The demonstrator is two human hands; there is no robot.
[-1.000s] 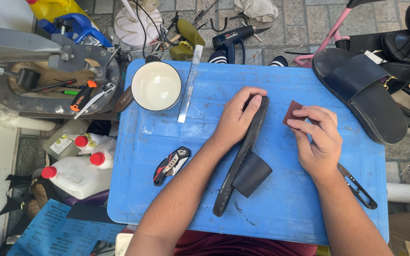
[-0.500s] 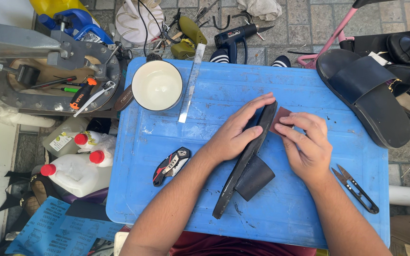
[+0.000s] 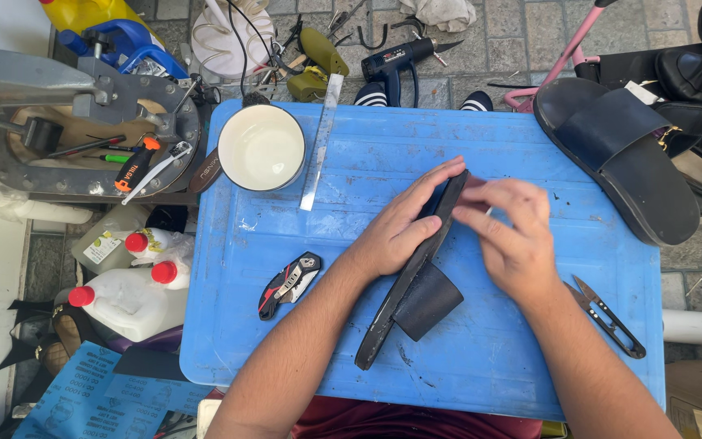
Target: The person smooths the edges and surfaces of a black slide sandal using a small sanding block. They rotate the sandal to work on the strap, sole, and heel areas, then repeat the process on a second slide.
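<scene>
Two white plastic jugs with red caps left of the blue table, labelled bottle behind them

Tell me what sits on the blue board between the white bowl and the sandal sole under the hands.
In the head view, a clear ruler lies between the white bowl and the sandal sole; past it, only bare blue board.

A white bowl, metal ruler and thread snips lie nearby.

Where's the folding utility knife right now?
In the head view, the folding utility knife lies on the blue work surface, on the person's left, just outside the left hand's forearm and below the white bowl.
</scene>
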